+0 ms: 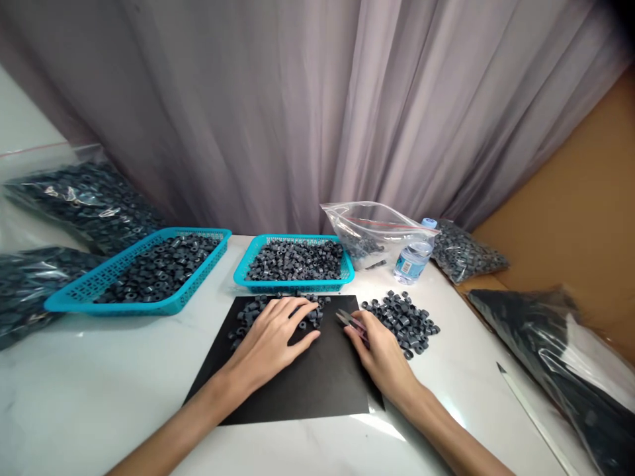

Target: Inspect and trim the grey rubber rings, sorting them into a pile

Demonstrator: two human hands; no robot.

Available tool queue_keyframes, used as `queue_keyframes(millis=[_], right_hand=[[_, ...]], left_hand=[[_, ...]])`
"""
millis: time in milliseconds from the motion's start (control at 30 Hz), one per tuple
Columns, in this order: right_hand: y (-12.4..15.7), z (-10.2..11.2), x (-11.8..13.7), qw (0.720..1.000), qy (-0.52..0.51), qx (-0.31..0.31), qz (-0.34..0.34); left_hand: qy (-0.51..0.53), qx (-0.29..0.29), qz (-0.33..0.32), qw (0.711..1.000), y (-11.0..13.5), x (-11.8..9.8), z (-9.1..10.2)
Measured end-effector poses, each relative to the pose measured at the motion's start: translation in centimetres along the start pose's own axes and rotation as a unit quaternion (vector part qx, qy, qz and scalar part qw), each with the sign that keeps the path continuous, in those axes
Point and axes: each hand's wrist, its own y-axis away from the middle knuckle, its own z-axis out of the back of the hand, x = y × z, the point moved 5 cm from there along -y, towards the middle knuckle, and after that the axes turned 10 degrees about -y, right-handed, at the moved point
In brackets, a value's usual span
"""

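Observation:
My left hand (276, 335) lies palm down on a black mat (292, 380), fingers stretched out and touching a small pile of dark grey rings (258, 309) at the mat's far edge. At the mat's right edge my right hand (378, 349) is closed around a small pair of clippers (350, 320), whose tip points left toward the rings. A second heap of grey rings (403, 318) sits on the white table just right of that hand.
Two turquoise baskets (171, 305) (294, 284) of rings stand beyond the mat. Bags of rings (84, 198) lie far left; an open zip bag (370, 228), a water bottle (414, 259) and more bags (555, 344) lie right. A curtain hangs behind.

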Motion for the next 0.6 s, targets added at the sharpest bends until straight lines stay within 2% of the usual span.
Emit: queue_keyframes(millis=[167,333,600], right_hand=[[0.1,-0.3,0.2,1.000,0.015,0.015,0.008],[0.2,-0.5,0.0,0.999,0.027,0.023,0.010],[0.3,-0.3,-0.3,0.999,0.037,0.029,0.012]], left_hand=[[0.001,0.022,-0.003,1.000,-0.3,-0.6,-1.4],[0.009,0.020,0.051,0.998,0.2,-0.7,-2.4],[0.141,0.036,0.106,0.984,0.9,-0.2,-2.0]])
